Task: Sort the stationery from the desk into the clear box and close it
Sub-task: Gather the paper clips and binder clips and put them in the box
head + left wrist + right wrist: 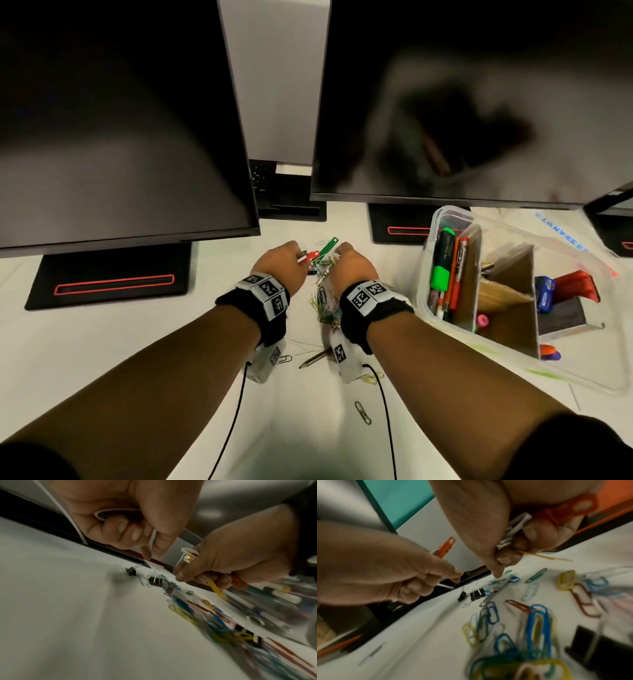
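Observation:
Both hands work over a heap of coloured paper clips [324, 310] on the white desk [137, 359]. My left hand [298, 257] pinches white plastic fastener strips [152, 538] and holds a red-orange one [445, 546]. My right hand [337, 255] grips a bundle of white, orange and yellow fastener strips [513, 527], its index finger pointing down at the clips. A green strip [328, 247] shows between the hands; who holds it is unclear. Two black binder clips [471, 595] lie just below the fingers. The clear box [424, 260] stands open at the right, with pens, a green highlighter and cardboard dividers inside.
Two dark monitors [120, 120] [479, 102] overhang the desk's back, their bases [109, 277] behind the hands. The box's clear lid [582, 380] lies under and beside the box. A pencil [315, 358] and stray clips [363, 413] lie between my forearms.

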